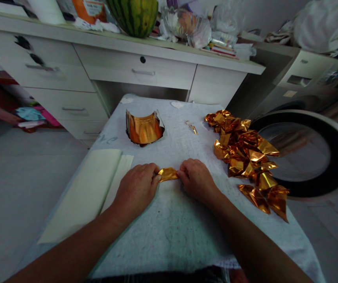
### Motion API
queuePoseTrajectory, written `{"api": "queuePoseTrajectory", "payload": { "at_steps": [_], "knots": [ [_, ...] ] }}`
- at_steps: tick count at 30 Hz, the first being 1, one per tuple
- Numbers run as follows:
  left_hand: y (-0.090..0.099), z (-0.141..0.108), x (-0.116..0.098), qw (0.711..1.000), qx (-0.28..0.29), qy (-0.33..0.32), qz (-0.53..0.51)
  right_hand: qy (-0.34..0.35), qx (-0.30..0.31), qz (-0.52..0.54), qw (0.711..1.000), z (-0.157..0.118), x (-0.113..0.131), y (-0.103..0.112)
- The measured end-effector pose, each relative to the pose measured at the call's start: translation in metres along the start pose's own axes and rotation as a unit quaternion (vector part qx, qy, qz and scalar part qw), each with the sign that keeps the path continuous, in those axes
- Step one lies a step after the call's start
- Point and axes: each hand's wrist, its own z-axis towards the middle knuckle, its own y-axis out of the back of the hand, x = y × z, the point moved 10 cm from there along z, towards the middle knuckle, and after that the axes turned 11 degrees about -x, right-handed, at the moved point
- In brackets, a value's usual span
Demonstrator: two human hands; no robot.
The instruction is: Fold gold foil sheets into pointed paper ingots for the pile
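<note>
Pale cloth [157, 243] covers the near surface. Over its middle, the left hand [137, 186] and right hand [197, 179], fingers curled, pinch opposite ends of a gold foil strip [169, 174]. Cream sheets [83, 192] lie to the left, a heap of folded foil pieces [245, 151] to the right. Farther back rests a curved gold sheet [145, 129], small scraps [193, 129] beside it; beyond, white drawers [163, 78] beneath a watermelon [135, 15].

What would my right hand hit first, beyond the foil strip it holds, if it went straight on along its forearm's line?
Probably the curved gold foil, ahead to the left, with your right hand passing close to your left hand; depth is unclear.
</note>
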Motion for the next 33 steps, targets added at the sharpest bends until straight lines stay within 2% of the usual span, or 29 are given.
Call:
{"api": "queuePoseTrajectory", "payload": {
  "at_steps": [5,10,17,25,33],
  "knots": [
    [0.0,0.001,-0.003,1.0,-0.006,-0.006,0.006,-0.008,-0.004,0.011,1.0,0.0,-0.001,0.0],
    [0.001,0.0,-0.005,0.999,-0.023,-0.028,0.004,-0.016,-0.033,0.074,0.997,-0.001,-0.002,0.003],
    [0.001,-0.001,-0.007,0.998,-0.037,-0.048,0.005,0.057,-0.012,0.128,0.99,-0.002,0.015,0.001],
    [-0.006,-0.003,-0.009,0.996,-0.014,-0.091,0.011,0.073,-0.019,0.119,0.99,-0.004,0.012,-0.002],
    [-0.008,-0.011,-0.017,0.983,-0.01,-0.145,0.112,0.08,-0.009,0.093,0.992,-0.006,0.015,0.0]
  ]
}}
